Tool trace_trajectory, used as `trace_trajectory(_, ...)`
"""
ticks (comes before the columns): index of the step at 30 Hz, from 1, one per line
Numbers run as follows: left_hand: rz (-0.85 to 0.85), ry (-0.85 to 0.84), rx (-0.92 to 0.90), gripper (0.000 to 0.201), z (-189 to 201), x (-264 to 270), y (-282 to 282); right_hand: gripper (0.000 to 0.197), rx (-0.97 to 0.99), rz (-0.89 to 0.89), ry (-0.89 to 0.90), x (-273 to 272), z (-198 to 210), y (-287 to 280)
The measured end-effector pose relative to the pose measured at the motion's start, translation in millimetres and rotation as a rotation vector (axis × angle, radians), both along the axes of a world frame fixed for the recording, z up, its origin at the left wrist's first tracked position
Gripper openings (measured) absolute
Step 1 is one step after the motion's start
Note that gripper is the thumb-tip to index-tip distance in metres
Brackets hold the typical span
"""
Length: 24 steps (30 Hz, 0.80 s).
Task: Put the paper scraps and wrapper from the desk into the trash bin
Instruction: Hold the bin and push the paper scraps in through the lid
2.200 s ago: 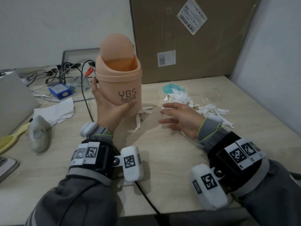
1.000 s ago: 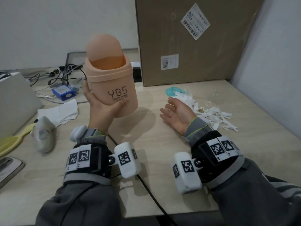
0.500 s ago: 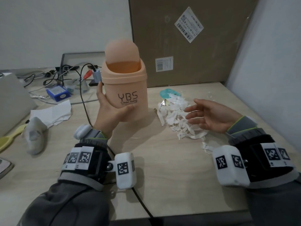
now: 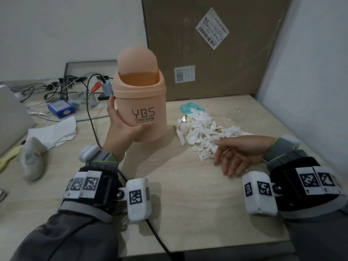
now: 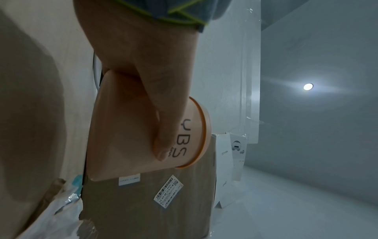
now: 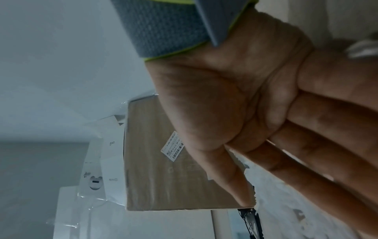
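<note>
Bin in left hand, scraps piled on counter.
Trash bin upright, lid flap tipped open, left hand wrapped round its lower wall. White paper scraps heaped toward the counter's back right corner, teal wrapper at the pile's far edge. Right hand at the pile's near edge, fingers loose, holding nothing.
</note>
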<state>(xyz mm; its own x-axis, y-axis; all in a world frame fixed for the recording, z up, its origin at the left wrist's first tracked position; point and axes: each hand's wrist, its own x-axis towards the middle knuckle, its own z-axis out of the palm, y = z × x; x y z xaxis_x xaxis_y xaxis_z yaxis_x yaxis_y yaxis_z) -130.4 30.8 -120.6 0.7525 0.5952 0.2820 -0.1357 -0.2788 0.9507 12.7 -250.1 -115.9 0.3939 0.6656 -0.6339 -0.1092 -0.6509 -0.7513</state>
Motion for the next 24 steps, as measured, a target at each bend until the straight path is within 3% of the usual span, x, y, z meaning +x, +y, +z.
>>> trace_trajectory(7, -0.014, 0.004, 0.01, 0.142, -1.0, 1.7, -2.0, 0.042, 0.371, -0.195, 0.017, 9.1, -3.0, -2.1)
trace_trajectory(12, 0.001, 0.0, 0.011, 0.141, -2.5, 3.9, -3.3, 0.031, 0.592, -0.516, -0.068, 17.0, 3.9, -9.6)
trace_trajectory(18, 0.008, -0.011, 0.003, 0.141, -3.4, 6.3, -4.0, 0.024, 0.615, -1.023, -0.144, 42.7, -3.3, -27.5)
trace_trajectory(21, 0.011, -0.014, 0.016, 0.135, -4.0, 7.9, -4.1, 0.012, 0.496, -1.057, -0.199, 47.9, -7.6, -28.6)
trace_trajectory(24, 0.011, -0.018, 0.016, 0.139, -3.7, 7.5, -5.8, 0.027, 0.378, -1.036, -0.274, 49.9, -13.0, -24.2)
